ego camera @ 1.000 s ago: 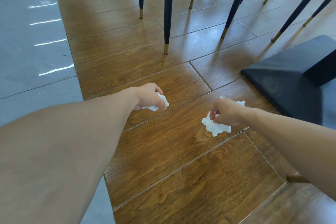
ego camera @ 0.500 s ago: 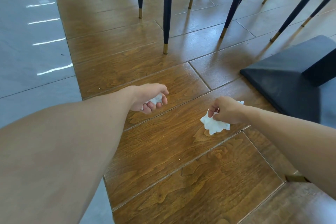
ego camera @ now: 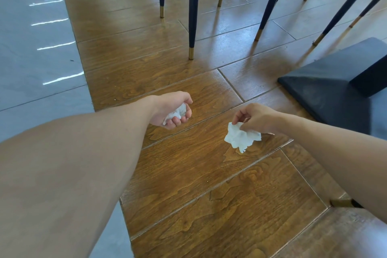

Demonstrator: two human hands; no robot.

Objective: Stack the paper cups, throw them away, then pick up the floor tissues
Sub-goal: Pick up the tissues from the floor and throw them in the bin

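Observation:
My left hand (ego camera: 172, 109) is curled around a crumpled white tissue (ego camera: 177, 112), which shows between palm and fingers, just above the wooden floor. My right hand (ego camera: 256, 118) pinches a second, larger crumpled white tissue (ego camera: 240, 138) by its upper edge; the tissue hangs below the fingers, close over the floorboards. The two hands are about a hand's width apart. No paper cups are in view.
Dark chair legs with gold tips (ego camera: 192, 27) stand on the wooden floor (ego camera: 188, 174) beyond the hands. A black table base (ego camera: 326, 90) sits at the right. Grey tile (ego camera: 31, 58) runs along the left. A gold-tipped leg end (ego camera: 343, 203) shows under my right forearm.
My left hand has turned palm-up and closed further around its tissue. My right hand has lifted slightly with its tissue hanging from the fingers.

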